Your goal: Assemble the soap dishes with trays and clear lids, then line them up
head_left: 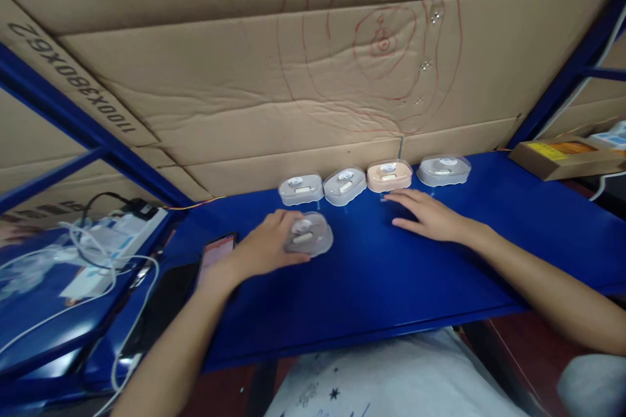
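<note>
On the blue tabletop, my left hand [268,242] curls round the near-left side of a grey oval case with a clear plastic cover [315,234]; thumb and fingers touch its edge. My right hand [425,214] rests with outstretched fingers just in front of a peach-coloured case [390,176], holding nothing that I can see. In the row along the back stand more grey cases: one at the left end [300,190], one beside it, turned at an angle [345,186], and another at the right end [444,171]. Each carries a round label and a pale bar on top.
A phone [215,254] lies left of my left forearm. White cables and a power strip [117,254] crowd the far left. Cardboard [220,85] with red drawn lines walls off the back. An open cardboard box [562,155] sits at the right. Blue frame posts [98,137] flank the table.
</note>
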`<state>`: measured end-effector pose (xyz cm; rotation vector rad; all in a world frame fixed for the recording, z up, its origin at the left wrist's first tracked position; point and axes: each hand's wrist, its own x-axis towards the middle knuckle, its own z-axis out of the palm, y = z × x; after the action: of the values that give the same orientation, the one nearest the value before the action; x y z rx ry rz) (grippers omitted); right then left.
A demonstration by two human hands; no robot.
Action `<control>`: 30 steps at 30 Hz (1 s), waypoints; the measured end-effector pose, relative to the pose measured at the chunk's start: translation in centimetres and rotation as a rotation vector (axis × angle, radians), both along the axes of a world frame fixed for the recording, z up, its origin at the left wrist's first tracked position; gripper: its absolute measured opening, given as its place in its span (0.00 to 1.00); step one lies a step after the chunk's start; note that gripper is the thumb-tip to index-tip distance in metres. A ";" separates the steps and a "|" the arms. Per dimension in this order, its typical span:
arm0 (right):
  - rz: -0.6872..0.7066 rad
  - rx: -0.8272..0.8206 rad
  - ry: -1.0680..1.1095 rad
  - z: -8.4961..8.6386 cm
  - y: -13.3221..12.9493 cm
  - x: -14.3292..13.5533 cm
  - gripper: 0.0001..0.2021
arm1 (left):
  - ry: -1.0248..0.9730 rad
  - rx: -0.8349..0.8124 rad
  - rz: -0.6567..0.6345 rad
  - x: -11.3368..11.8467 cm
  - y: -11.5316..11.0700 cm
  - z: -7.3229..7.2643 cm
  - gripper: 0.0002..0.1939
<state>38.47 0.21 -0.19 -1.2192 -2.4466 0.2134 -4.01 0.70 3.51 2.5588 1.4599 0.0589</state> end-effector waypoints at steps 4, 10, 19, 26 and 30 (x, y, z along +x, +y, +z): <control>0.283 -0.119 0.038 1.1 -4.0 -3.7 0.49 | -0.198 0.086 -0.211 5.5 -3.4 -2.4 0.44; 0.360 -0.095 0.036 -0.7 -6.2 -6.4 0.51 | -0.381 0.025 -0.335 7.0 -4.3 -4.4 0.54; 0.395 -0.132 0.155 -1.9 -5.7 -6.5 0.47 | -0.660 -0.263 -0.415 5.3 -2.8 -6.5 0.66; 0.409 -0.047 0.213 -1.6 -4.8 -5.4 0.45 | -0.688 -0.343 -0.427 5.6 -2.4 -6.8 0.71; 0.369 -0.054 0.351 -0.7 -3.3 -4.1 0.39 | -0.727 -0.493 -0.428 5.2 -2.0 -6.1 0.79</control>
<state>34.34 -3.09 -0.93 -0.6683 -2.3387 0.5494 1.21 -1.28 -2.57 2.0477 0.5600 0.4483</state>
